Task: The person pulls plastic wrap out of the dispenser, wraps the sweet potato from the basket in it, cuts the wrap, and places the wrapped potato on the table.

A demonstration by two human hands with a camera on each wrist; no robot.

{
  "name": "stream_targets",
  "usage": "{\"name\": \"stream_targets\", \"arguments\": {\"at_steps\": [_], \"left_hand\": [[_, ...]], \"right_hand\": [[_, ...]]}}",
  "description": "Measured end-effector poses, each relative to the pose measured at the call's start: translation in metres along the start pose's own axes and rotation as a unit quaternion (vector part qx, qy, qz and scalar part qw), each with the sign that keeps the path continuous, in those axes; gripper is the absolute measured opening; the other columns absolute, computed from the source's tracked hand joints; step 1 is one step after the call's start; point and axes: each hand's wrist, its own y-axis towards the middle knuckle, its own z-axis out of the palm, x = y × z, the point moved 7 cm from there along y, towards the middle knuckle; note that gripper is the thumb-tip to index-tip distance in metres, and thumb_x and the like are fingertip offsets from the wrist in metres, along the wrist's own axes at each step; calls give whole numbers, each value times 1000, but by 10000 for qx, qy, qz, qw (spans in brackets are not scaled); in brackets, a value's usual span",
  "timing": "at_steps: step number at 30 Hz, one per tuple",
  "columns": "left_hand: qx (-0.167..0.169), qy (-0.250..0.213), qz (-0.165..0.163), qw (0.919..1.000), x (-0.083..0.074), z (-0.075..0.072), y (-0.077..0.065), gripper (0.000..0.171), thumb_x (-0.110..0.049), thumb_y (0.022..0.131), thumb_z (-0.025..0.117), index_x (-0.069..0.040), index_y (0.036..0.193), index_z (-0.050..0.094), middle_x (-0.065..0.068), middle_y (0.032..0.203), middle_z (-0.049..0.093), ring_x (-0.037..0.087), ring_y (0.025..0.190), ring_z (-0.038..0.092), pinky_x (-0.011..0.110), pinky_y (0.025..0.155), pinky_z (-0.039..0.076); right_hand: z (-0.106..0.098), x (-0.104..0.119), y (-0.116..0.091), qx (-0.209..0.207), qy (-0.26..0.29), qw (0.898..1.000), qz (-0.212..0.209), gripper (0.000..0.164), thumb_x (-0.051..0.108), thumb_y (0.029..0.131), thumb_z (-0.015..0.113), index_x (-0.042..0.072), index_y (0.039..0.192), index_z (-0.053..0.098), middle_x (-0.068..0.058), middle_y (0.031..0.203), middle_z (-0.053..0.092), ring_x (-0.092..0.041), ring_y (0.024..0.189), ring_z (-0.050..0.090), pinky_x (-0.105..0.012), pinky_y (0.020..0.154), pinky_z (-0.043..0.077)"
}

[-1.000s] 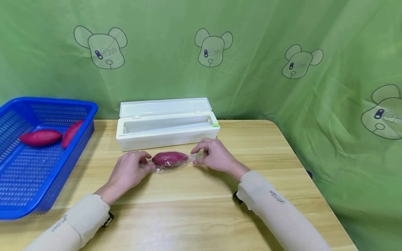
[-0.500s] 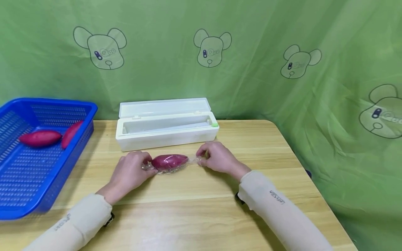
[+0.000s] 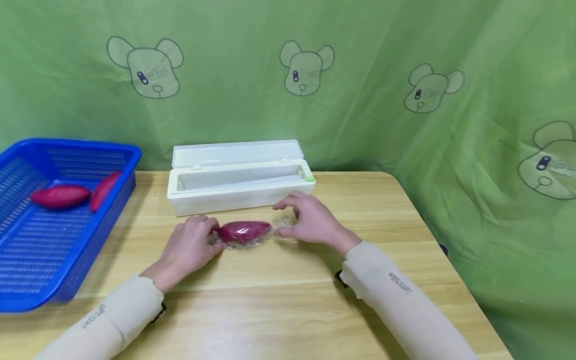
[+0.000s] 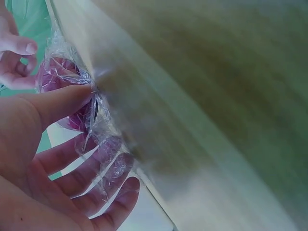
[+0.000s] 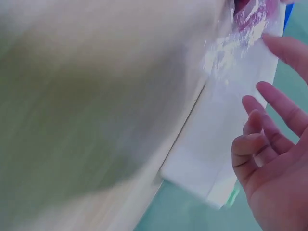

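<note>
A purple-red sweet potato [image 3: 244, 231] wrapped in clear cling film [image 4: 108, 154] lies on the table in front of the white box. With thumb and fingers my left hand [image 3: 191, 245] pinches the film's gathered left end, close to the potato's tip. Loose film spreads over its other fingers in the left wrist view. At the opposite end my right hand [image 3: 312, 220] is spread, thumb and fingers apart, around the loose film tail. The right wrist view shows that hand [image 5: 279, 139] gripping nothing, the film a little away from its fingers.
A long white cling film box [image 3: 240, 200] with its lid raised stands behind the hands, a green tab at its right end. To the left is a blue basket [image 3: 67, 270] holding two sweet potatoes [image 3: 60, 196]. A green curtain [image 3: 360, 75] hangs behind the wooden table [image 3: 270, 320].
My right hand pinched and drew the film tail to the right, then let it go and spread its fingers. My left hand has stayed at the left end.
</note>
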Motion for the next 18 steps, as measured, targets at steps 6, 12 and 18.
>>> {"name": "stream_targets", "arguments": {"at_steps": [6,12,18], "left_hand": [[46,27,-36,10000,0,1,0,31,-18,85,90,0,107,77,13,95,74,31,89,69,48,74,61],[60,-28,-77,9999,-1,1,1,33,-18,85,91,0,107,76,12,92,72,28,84,67,44,70,59],[142,-120,-78,9998,-2,1,1,33,-16,87,89,3,110,75,13,94,74,27,84,68,45,73,62]], "right_hand": [[24,21,7,223,-554,9974,-392,60,46,80,95,16,128,76,1,123,76,-17,103,71,-41,96,61],[36,26,14,325,-550,9975,-317,45,34,85,93,11,120,76,-2,113,79,-17,100,71,-39,94,62],[41,28,16,407,-604,9972,-173,42,31,87,92,11,119,74,-3,112,78,-16,96,70,-37,91,62]]}}
